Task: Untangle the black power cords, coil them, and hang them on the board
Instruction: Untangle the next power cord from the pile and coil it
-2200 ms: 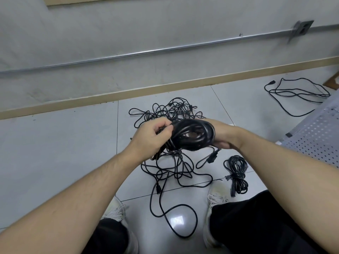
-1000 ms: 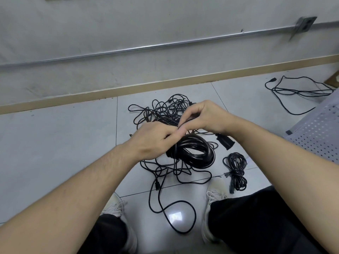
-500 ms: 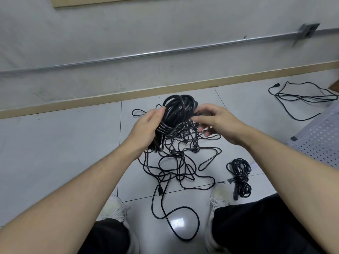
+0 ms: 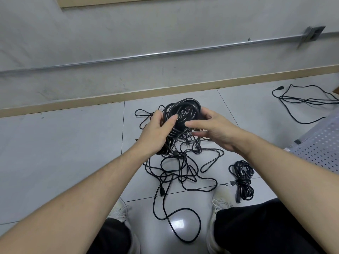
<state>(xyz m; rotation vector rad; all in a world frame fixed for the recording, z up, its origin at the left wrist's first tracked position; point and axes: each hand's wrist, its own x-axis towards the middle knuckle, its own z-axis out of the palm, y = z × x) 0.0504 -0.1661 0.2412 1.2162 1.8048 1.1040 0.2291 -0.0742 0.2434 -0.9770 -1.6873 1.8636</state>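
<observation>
I hold a thick coil of black power cord [image 4: 185, 110] above the floor. My left hand [image 4: 156, 131] grips its left side, thumb across the front strands. My right hand [image 4: 212, 129] takes the right rim between its thumb and nearly straight fingers, which look blurred. Loose strands hang from the coil into a tangled pile of black cords [image 4: 179, 162] on the tiles below. A tied, coiled cord [image 4: 243, 178] lies on the floor to the right of the pile. The grey perforated board [image 4: 322, 149] lies at the right edge.
Another loose black cord [image 4: 302, 101] sprawls on the floor at the far right near the baseboard. My two white shoes [image 4: 120, 211] [image 4: 221, 202] and black trouser legs flank a cord loop at the bottom. A metal conduit [image 4: 146, 55] runs along the wall.
The coil was down between my hands, then was lifted and turned upright. My right hand has moved from winding near its top to its right rim. My left hand keeps its grip.
</observation>
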